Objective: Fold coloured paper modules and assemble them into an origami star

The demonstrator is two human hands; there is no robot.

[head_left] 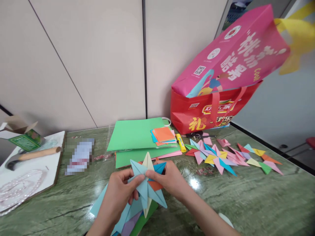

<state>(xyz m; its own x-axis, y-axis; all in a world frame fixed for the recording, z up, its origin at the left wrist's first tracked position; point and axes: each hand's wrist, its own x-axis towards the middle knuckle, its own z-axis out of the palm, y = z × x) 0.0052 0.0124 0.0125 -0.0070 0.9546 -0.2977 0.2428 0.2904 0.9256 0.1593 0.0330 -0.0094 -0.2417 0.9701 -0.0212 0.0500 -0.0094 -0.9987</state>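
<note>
Between my two hands is a folded paper star [150, 189] with light blue, cream, darker blue and orange points. My left hand [124, 188] pinches its left side, thumb on top near the middle. From the right, my right hand [166, 178] grips it by the darker blue and orange points, its thumb also close to the centre. Fingers behind the star are partly hidden. Below it lie loose coloured papers [133, 218] in light blue, purple and green, partly covered by my left hand and the star.
Green paper sheets [133, 134] lie behind, topped by small orange squares [164, 134], beside a yellow glue stick [180, 143]. Several folded stars [216, 159] spread to the right. Red and pink bags [192, 113] stand at the wall. Left: a white board [46, 170], hammer-like tool [36, 154], open box [27, 141].
</note>
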